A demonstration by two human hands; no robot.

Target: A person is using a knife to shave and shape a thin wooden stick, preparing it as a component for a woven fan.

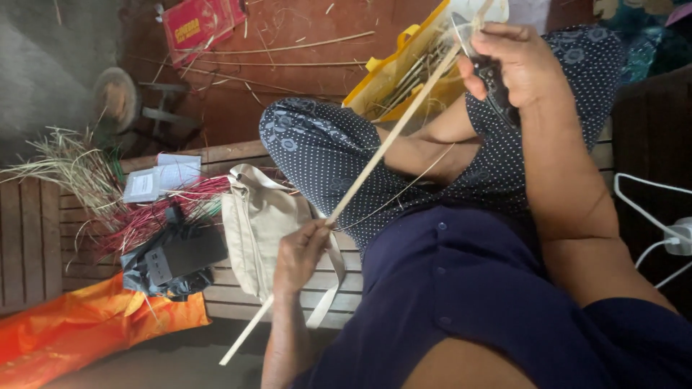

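So my left hand is pinched tight on a long bamboo strip slanting across my lap, right hand clamped around a dark-handled knife at its top end.

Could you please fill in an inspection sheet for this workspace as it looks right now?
Surface: slatted wooden bench, strewn with material.
Job's things: long pale cane strip running between both hands; dark-handled knife against its upper end.
Clutter: beige cloth bag, red and green strands, straw bundle, black pouch, orange plastic sheet, papers, yellow bag.
Grippers: left hand grips the strip low down; right hand holds the knife.
Cables: white cable and plug at right.
Surroundings: red-brown floor with loose straws.
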